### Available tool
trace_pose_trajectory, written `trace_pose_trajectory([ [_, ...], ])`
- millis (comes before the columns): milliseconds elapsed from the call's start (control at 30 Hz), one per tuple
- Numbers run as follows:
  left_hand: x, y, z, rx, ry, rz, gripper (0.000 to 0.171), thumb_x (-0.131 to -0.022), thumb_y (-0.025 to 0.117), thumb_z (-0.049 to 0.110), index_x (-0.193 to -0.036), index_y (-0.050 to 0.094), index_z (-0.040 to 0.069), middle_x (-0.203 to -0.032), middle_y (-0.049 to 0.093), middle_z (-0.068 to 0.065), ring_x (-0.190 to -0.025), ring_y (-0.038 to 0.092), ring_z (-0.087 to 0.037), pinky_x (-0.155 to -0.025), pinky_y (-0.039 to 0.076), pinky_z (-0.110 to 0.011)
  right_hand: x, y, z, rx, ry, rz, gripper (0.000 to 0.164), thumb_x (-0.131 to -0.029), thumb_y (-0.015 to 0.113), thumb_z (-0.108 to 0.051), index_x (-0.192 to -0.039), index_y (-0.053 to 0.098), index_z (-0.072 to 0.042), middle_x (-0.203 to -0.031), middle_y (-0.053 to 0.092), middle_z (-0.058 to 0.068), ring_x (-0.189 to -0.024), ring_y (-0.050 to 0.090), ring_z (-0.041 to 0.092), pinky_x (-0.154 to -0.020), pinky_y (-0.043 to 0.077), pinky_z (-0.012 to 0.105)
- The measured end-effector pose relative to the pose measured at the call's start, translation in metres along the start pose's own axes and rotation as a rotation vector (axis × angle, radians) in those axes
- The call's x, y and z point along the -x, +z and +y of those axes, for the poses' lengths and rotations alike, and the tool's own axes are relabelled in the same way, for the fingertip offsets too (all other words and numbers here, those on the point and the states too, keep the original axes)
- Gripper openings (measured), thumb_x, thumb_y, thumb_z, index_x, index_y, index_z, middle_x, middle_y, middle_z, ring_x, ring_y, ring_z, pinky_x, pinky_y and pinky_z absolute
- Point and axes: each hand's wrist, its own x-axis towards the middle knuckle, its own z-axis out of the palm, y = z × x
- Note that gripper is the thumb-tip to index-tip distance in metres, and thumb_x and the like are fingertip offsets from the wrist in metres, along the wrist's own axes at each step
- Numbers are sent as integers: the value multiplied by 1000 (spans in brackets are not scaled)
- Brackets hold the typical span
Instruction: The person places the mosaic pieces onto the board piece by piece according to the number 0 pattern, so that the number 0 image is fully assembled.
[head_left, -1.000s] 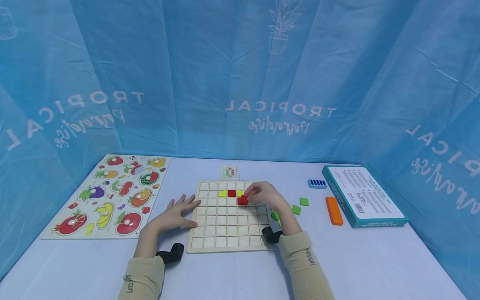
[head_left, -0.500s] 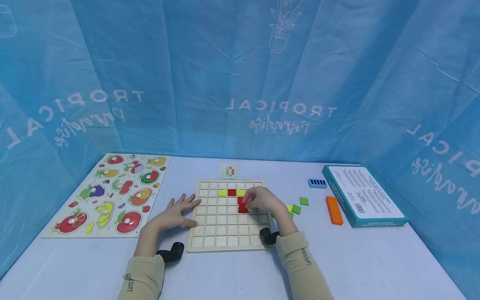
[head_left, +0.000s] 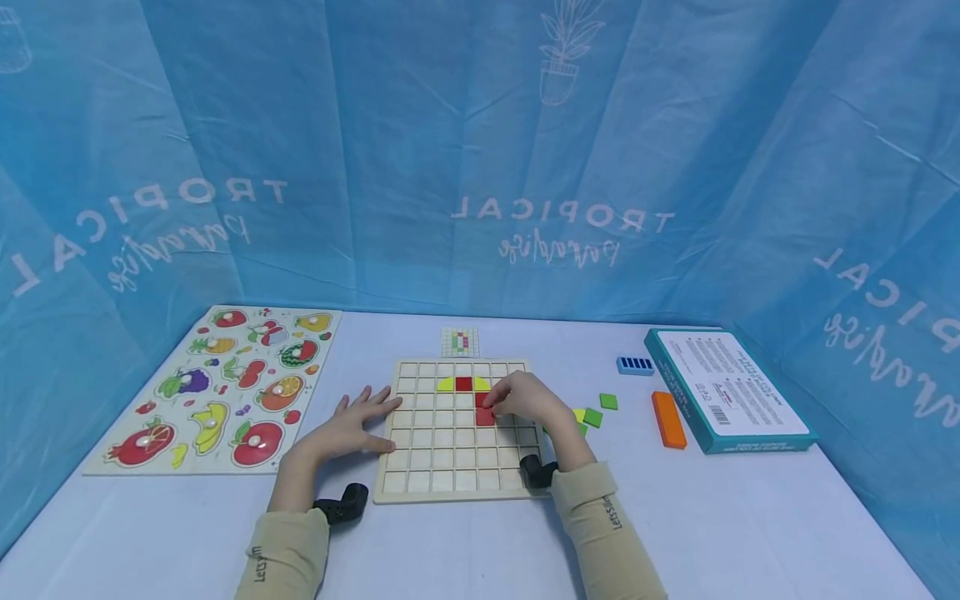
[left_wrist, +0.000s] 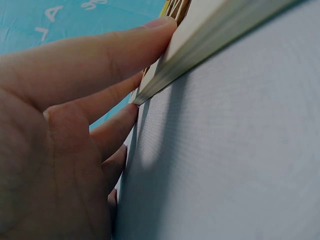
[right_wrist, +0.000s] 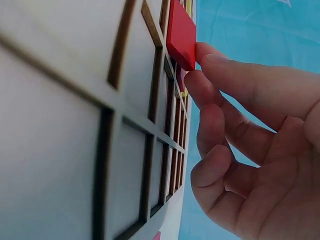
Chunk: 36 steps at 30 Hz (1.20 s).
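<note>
My left hand (head_left: 348, 429) lies spread at the left side of a wooden grid board (head_left: 431, 462); its thumb and fingertips touch the frame edge. In the right wrist view, the thumb and fingers of my right hand (right_wrist: 250, 130) pinch a red square tile (right_wrist: 182, 35) by its corner, low over the grid. The head view shows this red tile (head_left: 484, 417) just nearer than another red one (head_left: 480, 400), which my fingers partly cover. Farther up the board sit a red tile (head_left: 464, 384) and two yellow pieces, one a yellow piece (head_left: 447, 384) on the left.
A small pattern card (head_left: 460, 342) lies behind the board. Several green tiles (head_left: 592, 418) are scattered right of it, partly behind my right wrist. Beyond are a blue slotted block (head_left: 635, 367), an orange block (head_left: 668, 421) and a teal box (head_left: 735, 392). A fruit puzzle (head_left: 187, 417) lies left.
My right hand has shifted slightly nearer to me with the red tile, from over the upper red cell to the cell below it. My left hand keeps its place at the board's edge.
</note>
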Motion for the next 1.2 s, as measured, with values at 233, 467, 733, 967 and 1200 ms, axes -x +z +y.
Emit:
trace_pose_trajectory([
  [233,-1,0,-1,-2,-3,-1,78,-72,72,24,-139,39,1,-150,19,-22,-139,0,-43,-110,-10,-57,2,-2,1,-5,-3,-17,13,-80,67,-3,-86,73,-12,-91,66,-1,-82,55,15,-75,50,32],
  [467,0,0,-1,0,-9,0,79,-71,72,25,-139,39,2,-150,19,-22,-139,-1,-42,-110,-10,-56,5,-10,5,-57,-43,-19,9,-83,65,-6,-89,70,-10,-93,63,0,-80,54,16,-70,48,30],
  [733,0,0,0,-2,-14,0,79,-72,73,25,-139,39,2,-150,19,-22,-139,-1,-42,-110,-10,-56,3,-21,17,-123,-65,1,12,-81,68,-9,-93,68,-10,-86,62,1,-78,54,18,-68,47,31],
  [967,-1,0,0,0,-12,-6,79,-72,72,24,-139,39,2,-150,19,-22,-139,-1,-43,-110,-11,-56,2,-29,30,-162,-39,14,17,-82,68,-11,-98,67,-9,-88,62,2,-82,55,18,-75,49,33],
  [1200,-1,0,-2,-4,-7,-3,78,-72,72,25,-139,39,2,-150,19,-22,-139,-2,-42,-110,-11,-57,1,-36,49,-194,-44,30,16,-82,66,-8,-98,66,-7,-92,64,4,-85,57,18,-77,50,32],
])
